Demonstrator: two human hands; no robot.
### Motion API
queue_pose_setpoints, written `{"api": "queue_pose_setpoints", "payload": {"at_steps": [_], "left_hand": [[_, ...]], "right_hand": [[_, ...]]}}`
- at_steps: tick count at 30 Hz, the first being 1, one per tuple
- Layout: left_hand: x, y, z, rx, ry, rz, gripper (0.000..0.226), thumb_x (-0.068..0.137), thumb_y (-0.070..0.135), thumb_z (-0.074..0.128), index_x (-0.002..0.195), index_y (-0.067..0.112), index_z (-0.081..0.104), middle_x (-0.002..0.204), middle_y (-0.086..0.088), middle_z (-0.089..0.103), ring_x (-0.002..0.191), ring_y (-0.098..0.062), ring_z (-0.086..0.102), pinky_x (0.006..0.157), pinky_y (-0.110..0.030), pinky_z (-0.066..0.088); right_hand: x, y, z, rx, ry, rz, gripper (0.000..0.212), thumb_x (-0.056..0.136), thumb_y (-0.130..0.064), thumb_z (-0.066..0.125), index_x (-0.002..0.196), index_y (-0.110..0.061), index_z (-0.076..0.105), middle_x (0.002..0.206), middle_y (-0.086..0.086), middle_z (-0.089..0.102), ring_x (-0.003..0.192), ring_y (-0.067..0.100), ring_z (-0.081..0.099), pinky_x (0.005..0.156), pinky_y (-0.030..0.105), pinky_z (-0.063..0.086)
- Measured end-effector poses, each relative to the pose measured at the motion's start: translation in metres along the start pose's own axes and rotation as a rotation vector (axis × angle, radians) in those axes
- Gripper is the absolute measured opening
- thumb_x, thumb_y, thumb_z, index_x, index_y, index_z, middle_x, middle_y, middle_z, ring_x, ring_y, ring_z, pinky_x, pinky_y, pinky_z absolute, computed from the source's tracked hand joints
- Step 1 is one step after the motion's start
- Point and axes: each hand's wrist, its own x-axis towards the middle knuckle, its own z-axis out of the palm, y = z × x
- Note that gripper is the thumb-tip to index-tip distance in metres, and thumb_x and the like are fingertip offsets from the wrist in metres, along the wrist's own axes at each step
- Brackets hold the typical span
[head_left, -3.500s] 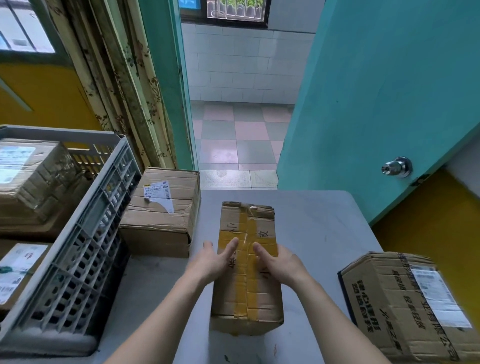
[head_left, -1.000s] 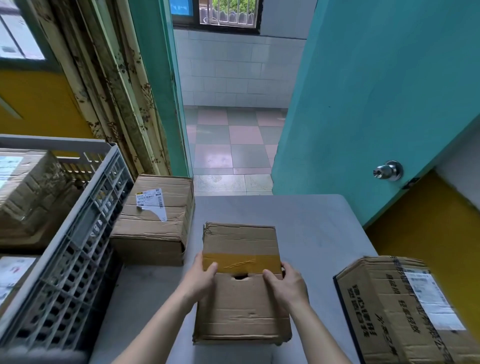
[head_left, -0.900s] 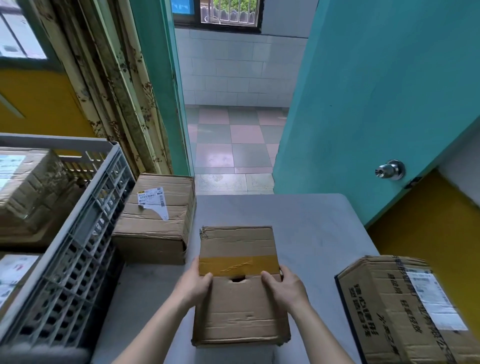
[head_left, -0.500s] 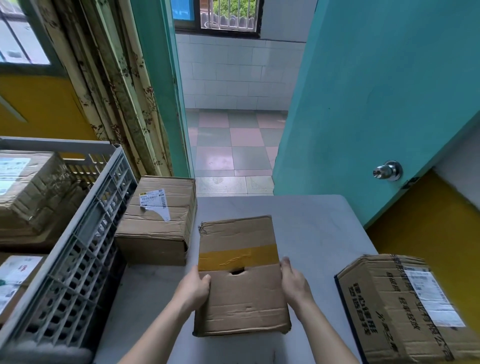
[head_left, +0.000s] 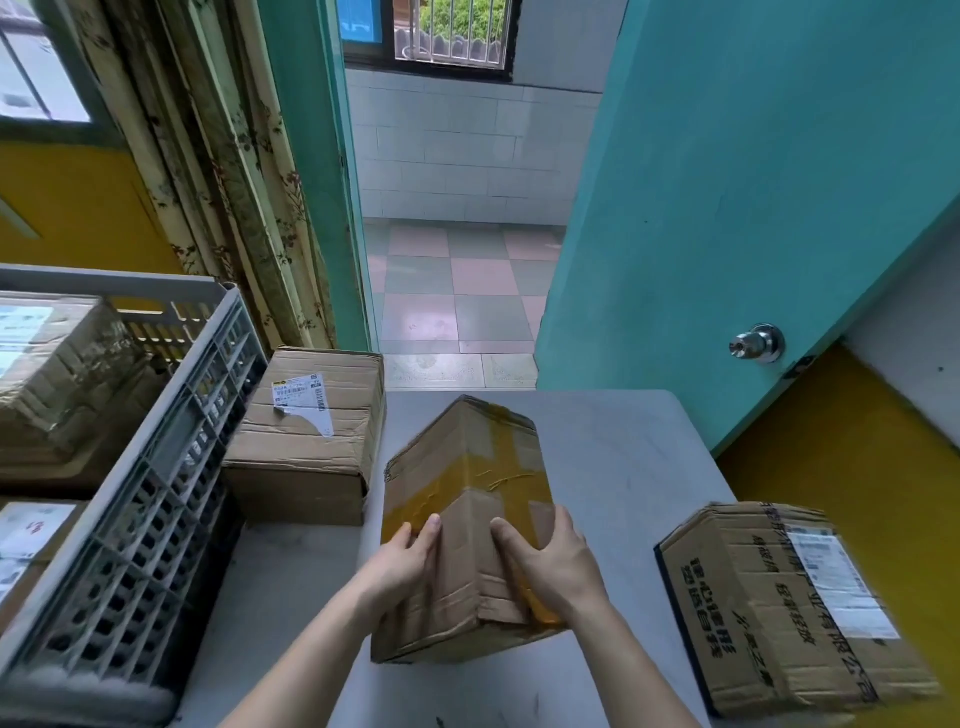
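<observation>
Single head-worn view, angled forward and down, close over the table (head_left: 613, 457); open doorway (head_left: 457, 260) straight ahead.

Creased brown cardboard box (head_left: 467, 525), patched with glossy yellow tape, sits on the smooth matt grey table (head_left: 623, 467); left of it, a grey plastic lattice crate (head_left: 145, 499).
</observation>
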Motion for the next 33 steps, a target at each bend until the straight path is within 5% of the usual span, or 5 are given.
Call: {"api": "queue_pose_setpoints", "payload": {"at_steps": [3,6,11,18,33], "left_hand": [[-0.026,0.015,-0.007,-0.201,-0.105,0.074,0.059,0.099,0.072,0.028,0.136,0.036,0.056,0.129,0.008,0.066,0.115,-0.011,0.063,0.09,-0.029,0.053],[-0.024,0.005,-0.012,-0.202,-0.086,0.213,0.068,0.088,0.079,0.047,0.146,0.043,0.044,0.141,0.017,0.056,0.125,-0.006,0.052,0.107,-0.032,0.042],[-0.019,-0.024,-0.005,-0.02,0.039,0.328,0.1,0.076,0.06,0.08,0.152,0.037,0.02,0.136,0.007,0.056,0.118,-0.012,0.059,0.089,-0.02,0.05],[-0.016,-0.024,-0.006,0.091,0.081,0.379,0.091,0.084,0.046,0.079,0.15,0.032,0.018,0.122,0.008,0.056,0.107,-0.01,0.06,0.082,-0.014,0.048],[-0.005,-0.01,-0.01,0.099,0.093,0.214,0.079,0.091,0.068,0.052,0.152,0.027,0.024,0.14,-0.001,0.057,0.122,-0.021,0.061,0.104,-0.04,0.053]], "right_hand": [[-0.002,-0.006,0.002,-0.018,0.077,-0.094,0.087,0.083,-0.077,0.061,0.153,-0.028,0.04,0.147,0.001,0.052,0.13,0.023,0.054,0.105,0.041,0.052],[-0.006,-0.007,0.006,0.017,0.024,-0.182,0.074,0.085,-0.07,0.064,0.146,-0.03,0.05,0.139,-0.002,0.058,0.119,0.015,0.057,0.099,0.037,0.057],[-0.021,-0.005,0.006,0.073,-0.301,-0.148,0.106,0.077,-0.071,0.073,0.159,-0.044,0.013,0.138,-0.019,0.037,0.13,0.012,0.045,0.108,0.03,0.043],[-0.024,-0.013,-0.004,0.012,-0.393,-0.133,0.098,0.082,-0.054,0.08,0.153,-0.047,0.012,0.15,-0.017,0.039,0.133,0.014,0.046,0.114,0.031,0.039],[0.02,-0.018,0.006,0.018,-0.356,-0.066,0.09,0.077,-0.08,0.06,0.152,-0.036,0.036,0.149,-0.007,0.053,0.132,0.02,0.055,0.108,0.039,0.052]]}}
